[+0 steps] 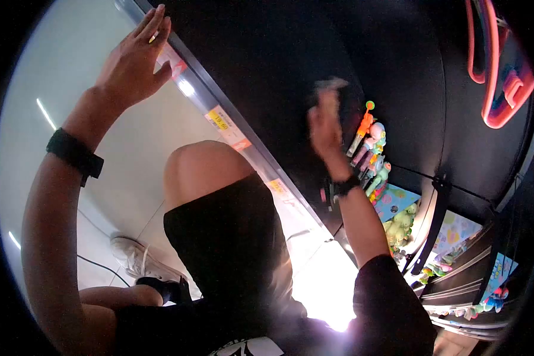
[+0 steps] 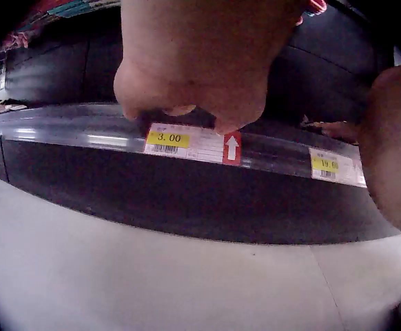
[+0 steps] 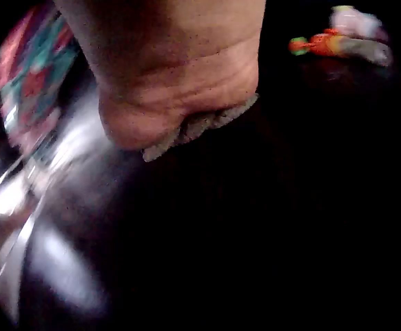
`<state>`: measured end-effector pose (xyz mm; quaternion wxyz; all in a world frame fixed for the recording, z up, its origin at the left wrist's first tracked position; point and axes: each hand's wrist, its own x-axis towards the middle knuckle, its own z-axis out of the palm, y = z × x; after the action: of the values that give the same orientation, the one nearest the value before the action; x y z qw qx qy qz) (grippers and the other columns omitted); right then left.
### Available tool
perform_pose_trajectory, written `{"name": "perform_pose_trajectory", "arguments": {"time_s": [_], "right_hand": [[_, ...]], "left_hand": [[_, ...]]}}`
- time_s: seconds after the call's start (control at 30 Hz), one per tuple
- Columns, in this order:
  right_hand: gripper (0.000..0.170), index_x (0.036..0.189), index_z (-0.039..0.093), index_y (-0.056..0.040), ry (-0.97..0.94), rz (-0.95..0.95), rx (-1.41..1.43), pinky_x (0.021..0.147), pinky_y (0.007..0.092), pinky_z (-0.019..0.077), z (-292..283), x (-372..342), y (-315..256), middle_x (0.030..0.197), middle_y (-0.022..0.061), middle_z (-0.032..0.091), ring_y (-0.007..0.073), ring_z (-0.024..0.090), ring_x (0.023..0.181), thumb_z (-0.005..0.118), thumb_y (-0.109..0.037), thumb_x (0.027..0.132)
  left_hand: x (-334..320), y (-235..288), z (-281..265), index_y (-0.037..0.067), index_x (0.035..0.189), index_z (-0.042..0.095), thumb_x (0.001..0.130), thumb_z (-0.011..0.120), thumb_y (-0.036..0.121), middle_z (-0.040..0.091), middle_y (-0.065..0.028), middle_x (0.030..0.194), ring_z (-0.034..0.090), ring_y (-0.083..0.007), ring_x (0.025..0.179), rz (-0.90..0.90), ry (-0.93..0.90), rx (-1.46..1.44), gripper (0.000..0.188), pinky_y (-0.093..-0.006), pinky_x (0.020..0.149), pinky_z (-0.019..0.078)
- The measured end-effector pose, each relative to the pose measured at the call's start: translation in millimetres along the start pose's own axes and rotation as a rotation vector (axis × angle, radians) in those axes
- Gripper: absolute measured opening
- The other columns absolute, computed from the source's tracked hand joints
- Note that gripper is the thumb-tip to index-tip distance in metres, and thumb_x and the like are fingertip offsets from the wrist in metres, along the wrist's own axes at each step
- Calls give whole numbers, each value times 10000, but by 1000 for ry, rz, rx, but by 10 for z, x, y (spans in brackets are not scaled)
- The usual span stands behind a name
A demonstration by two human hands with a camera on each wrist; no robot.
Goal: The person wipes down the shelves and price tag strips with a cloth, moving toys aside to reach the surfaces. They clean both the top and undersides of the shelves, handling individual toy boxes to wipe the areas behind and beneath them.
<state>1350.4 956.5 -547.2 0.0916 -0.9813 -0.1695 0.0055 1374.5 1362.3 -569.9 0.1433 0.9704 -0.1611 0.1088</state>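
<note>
My left hand rests on the front edge of a black shelf, fingers stretched along the clear price strip. In the left wrist view it lies just above a yellow-and-white price tag reading 3.00. Over the shelf, my right hand is blurred and holds a greyish cloth, which sticks out beneath the hand in the right wrist view. In the head view the cloth shows only as a pale smear past the fingertips. Close by the right hand lie several colourful toy-topped pens.
Pink-red hangers hang at the upper right. More small toys and printed cards stand by black shelf brackets at the lower right. A bent knee is close to the shelf front, above a pale floor.
</note>
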Motion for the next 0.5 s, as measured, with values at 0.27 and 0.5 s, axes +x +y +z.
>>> {"name": "perform_pose_trajectory", "arguments": {"time_s": [0.27, 0.5], "right_hand": [[412, 1267, 410, 27, 254, 184, -45, 1081, 442, 248, 133, 858, 664, 1328, 263, 377, 414, 288, 1281, 403, -171, 905], [376, 1226, 459, -1, -378, -757, -207, 1094, 427, 237, -71, 220, -441, 1330, 190, 414, 319, 318, 1294, 509, -74, 861]], "left_hand": [[-48, -60, 69, 53, 1409, 247, 740, 640, 69, 161, -117, 1488, 217, -259, 1356, 0, -45, 89, 776, -353, 1099, 261], [-63, 39, 21, 65, 1402, 274, 746, 637, 88, 176, -108, 1486, 237, -261, 1349, -88, -52, 73, 750, -357, 1096, 270]]}}
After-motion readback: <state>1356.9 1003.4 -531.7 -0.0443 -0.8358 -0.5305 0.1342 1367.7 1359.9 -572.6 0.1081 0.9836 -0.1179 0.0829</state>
